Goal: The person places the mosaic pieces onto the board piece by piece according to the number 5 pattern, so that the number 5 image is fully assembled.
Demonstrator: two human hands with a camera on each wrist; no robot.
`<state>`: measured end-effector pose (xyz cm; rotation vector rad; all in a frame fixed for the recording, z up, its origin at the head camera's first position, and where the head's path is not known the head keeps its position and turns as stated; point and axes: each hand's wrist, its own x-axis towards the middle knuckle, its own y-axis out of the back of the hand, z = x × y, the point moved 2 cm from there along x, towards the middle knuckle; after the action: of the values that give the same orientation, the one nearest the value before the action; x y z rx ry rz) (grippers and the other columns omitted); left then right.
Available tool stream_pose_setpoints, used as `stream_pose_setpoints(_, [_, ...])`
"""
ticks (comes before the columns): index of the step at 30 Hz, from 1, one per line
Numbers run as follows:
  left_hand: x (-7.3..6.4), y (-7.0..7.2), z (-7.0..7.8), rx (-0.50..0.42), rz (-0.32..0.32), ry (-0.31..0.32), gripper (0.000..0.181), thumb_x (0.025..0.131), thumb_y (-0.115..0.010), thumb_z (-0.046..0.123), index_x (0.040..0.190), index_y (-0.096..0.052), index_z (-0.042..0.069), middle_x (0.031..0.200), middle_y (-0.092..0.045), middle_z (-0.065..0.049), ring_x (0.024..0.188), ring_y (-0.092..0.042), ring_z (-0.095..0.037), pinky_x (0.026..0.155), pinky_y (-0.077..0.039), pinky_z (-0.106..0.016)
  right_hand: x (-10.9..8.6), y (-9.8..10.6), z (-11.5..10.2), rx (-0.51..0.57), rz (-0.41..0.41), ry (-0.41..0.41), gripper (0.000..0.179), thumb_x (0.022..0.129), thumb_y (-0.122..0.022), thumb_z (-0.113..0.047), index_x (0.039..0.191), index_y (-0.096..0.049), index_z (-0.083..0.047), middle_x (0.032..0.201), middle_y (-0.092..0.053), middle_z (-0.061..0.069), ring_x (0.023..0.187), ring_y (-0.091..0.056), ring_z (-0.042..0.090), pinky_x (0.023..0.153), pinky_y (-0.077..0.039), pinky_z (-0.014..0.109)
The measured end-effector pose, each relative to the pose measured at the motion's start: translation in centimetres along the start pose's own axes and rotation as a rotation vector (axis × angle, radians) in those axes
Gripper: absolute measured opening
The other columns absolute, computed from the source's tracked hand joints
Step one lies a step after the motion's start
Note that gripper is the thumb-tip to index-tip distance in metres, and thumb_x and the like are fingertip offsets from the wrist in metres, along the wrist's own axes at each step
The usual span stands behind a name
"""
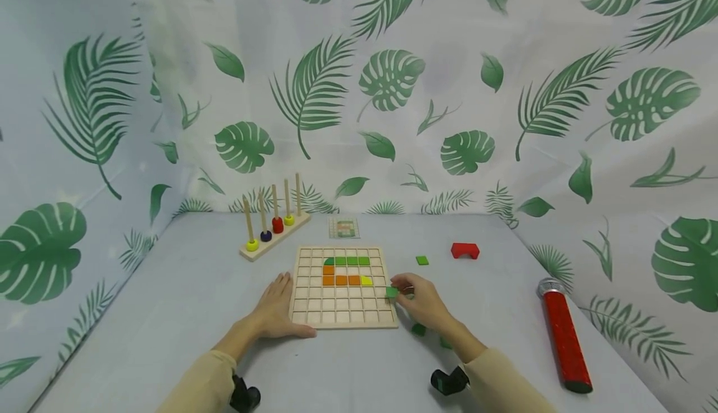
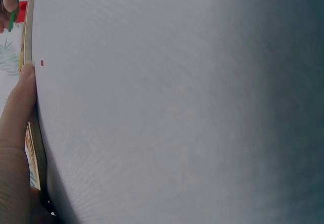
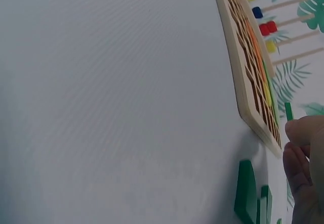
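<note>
A wooden grid board (image 1: 342,321) lies on the table, with green tiles (image 1: 352,261), orange tiles (image 1: 328,270) and one yellow tile (image 1: 366,281) set in its cells. My left hand (image 1: 275,313) rests against the board's left side, fingers extended, the thumb along the front edge. In the left wrist view that thumb (image 2: 17,107) touches the board's rim. Between thumb and fingers my right hand (image 1: 423,304) pinches a small green tile (image 1: 391,291) over the board's right edge. The right wrist view shows this pinched tile (image 3: 288,111) edge-on.
Loose green pieces (image 1: 418,329) lie beneath the right wrist; another green tile (image 1: 422,260) is farther back. A patterned card (image 1: 343,228) and a peg stand with beads (image 1: 277,238) are behind the board. On the right are a red arch block (image 1: 465,250) and a red cylinder (image 1: 565,335).
</note>
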<state>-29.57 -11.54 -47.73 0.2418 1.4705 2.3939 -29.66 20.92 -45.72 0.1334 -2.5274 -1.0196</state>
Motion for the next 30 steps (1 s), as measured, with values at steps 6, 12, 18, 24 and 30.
stream_pose_setpoints(6, [0.1,-0.2,0.0,0.017,-0.001,0.000,0.132,0.060,-0.071,0.072,0.147,-0.011,-0.008,0.153,-0.010,-0.026,0.141,-0.003,-0.038,0.114,-0.007,-0.048,0.8,-1.6,-0.4,0.027,-0.010,0.033,0.032,0.078,-0.068,0.010,0.107,-0.063,0.001,0.098,-0.064,0.004,0.090,-0.061,0.017,0.080,-0.054,0.030])
stream_pose_setpoints(12, [0.0,0.0,0.1,0.008,-0.001,0.000,0.132,0.060,-0.072,0.071,0.147,-0.013,-0.008,0.153,-0.012,-0.027,0.141,-0.005,-0.039,0.114,-0.008,-0.049,1.4,-2.8,-0.9,0.022,-0.028,0.043,0.029,0.078,-0.068,0.008,0.105,-0.064,-0.001,0.096,-0.064,0.004,0.088,-0.061,0.016,0.077,-0.054,0.030])
stream_pose_setpoints(18, [-0.1,0.1,0.2,0.006,-0.008,0.004,0.131,0.061,-0.072,0.071,0.147,-0.013,-0.009,0.153,-0.012,-0.026,0.141,-0.005,-0.039,0.114,-0.008,-0.049,1.8,-3.6,-1.6,0.008,-0.065,0.083,0.028,0.080,-0.068,0.005,0.108,-0.063,0.000,0.097,-0.064,0.005,0.087,-0.061,0.016,0.074,-0.054,0.027])
stream_pose_setpoints(24, [-0.2,0.2,0.4,0.001,-0.014,0.005,0.132,0.060,-0.072,0.072,0.147,-0.013,-0.008,0.153,-0.011,-0.026,0.141,-0.005,-0.038,0.114,-0.008,-0.049,2.1,-4.1,-1.6,-0.005,-0.066,0.097,0.028,0.080,-0.067,0.006,0.107,-0.062,0.000,0.094,-0.063,0.005,0.083,-0.060,0.014,0.071,-0.053,0.026])
stream_pose_setpoints(30, [-0.3,0.3,0.2,-0.003,-0.007,-0.011,0.131,0.061,-0.072,0.070,0.146,-0.013,-0.010,0.152,-0.011,-0.028,0.141,-0.005,-0.040,0.114,-0.008,-0.051,2.4,-4.3,-1.5,-0.024,-0.053,0.091,0.030,0.079,-0.067,0.008,0.107,-0.063,-0.001,0.094,-0.063,0.004,0.083,-0.060,0.014,0.071,-0.053,0.025])
